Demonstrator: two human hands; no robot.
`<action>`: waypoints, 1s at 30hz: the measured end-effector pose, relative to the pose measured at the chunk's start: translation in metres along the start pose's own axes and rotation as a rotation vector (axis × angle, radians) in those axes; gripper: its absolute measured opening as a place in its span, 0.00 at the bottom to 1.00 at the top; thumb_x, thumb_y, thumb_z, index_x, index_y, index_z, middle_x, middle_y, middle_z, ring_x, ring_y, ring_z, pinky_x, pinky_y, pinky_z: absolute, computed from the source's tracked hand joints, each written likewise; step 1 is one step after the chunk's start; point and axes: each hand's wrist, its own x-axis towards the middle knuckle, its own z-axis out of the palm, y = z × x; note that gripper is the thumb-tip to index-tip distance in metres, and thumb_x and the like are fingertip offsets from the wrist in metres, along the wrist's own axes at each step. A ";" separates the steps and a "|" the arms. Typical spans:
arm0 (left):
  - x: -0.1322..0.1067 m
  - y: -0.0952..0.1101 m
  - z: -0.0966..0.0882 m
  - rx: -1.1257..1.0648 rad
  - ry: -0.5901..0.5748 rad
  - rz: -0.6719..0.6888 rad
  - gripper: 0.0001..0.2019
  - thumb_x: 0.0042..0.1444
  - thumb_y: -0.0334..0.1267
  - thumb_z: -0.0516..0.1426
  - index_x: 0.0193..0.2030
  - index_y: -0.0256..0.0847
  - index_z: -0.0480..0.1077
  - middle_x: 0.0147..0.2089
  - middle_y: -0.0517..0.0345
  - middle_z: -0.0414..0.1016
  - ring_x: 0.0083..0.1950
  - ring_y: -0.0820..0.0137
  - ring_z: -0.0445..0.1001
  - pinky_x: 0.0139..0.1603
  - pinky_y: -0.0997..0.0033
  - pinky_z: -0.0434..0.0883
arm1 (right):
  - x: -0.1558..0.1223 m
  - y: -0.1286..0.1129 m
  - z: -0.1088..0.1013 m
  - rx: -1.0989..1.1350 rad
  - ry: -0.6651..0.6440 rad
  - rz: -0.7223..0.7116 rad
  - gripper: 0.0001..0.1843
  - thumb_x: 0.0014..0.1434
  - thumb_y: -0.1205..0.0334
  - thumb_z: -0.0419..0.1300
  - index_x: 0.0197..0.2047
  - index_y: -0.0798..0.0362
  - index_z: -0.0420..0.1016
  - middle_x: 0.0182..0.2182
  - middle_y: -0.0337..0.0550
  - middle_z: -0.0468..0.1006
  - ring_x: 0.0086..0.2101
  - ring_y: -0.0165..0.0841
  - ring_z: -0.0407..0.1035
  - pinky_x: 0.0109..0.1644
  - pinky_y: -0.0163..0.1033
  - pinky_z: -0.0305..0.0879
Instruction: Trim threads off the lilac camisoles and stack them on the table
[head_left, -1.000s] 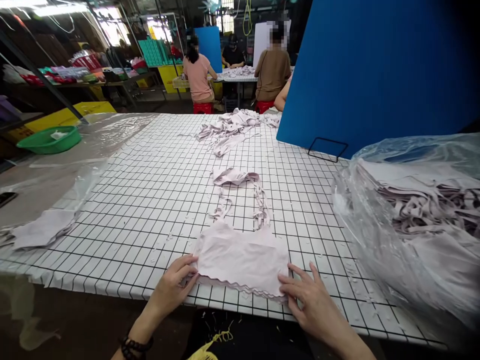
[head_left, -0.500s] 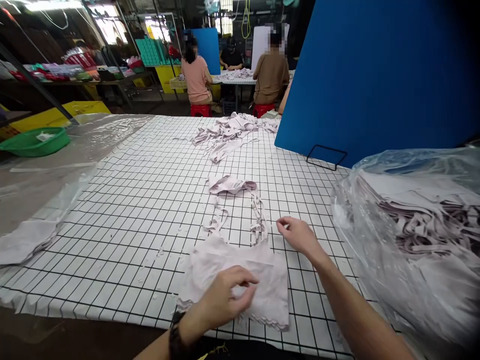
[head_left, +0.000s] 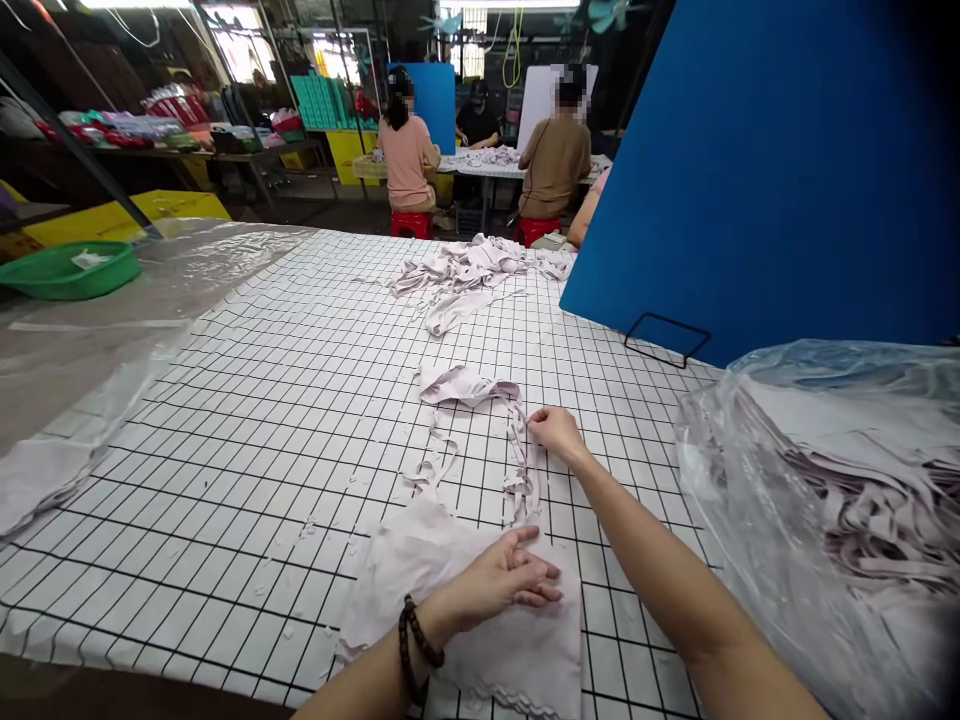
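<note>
A small stack of pale pink strappy garments (head_left: 420,560), like camisoles with scalloped hems, lies flat on the table in front of me. Over it rests or hovers my left hand (head_left: 499,582), fingers spread and holding nothing; a beaded bracelet circles that wrist. Thin straps (head_left: 519,465) run from the stack's top edge towards a bunched strip of the same cloth (head_left: 465,386). At the right-hand strap, the thumb and fingertips of my right hand (head_left: 556,433) are pinched together on its edge.
A clear plastic bag (head_left: 712,450) full of similar pink pieces stands at right, below a leaning blue board (head_left: 765,180) with a black wire stand (head_left: 667,340). A tangled pink pile (head_left: 469,265) lies farther back. At left is a green basin (head_left: 75,275). Co-workers sit beyond.
My right hand has moved left to the strap and pinched it. My left hand has shifted right and forward over the stack, its fingers opening out. The view has tilted slightly.
</note>
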 end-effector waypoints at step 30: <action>-0.002 0.007 0.004 -0.006 -0.001 -0.012 0.31 0.53 0.42 0.62 0.60 0.36 0.55 0.51 0.39 0.71 0.48 0.63 0.76 0.57 0.55 0.65 | -0.028 -0.021 -0.069 0.351 -0.726 -0.155 0.19 0.59 0.55 0.58 0.49 0.58 0.71 0.25 0.36 0.70 0.20 0.22 0.55 0.29 0.33 0.60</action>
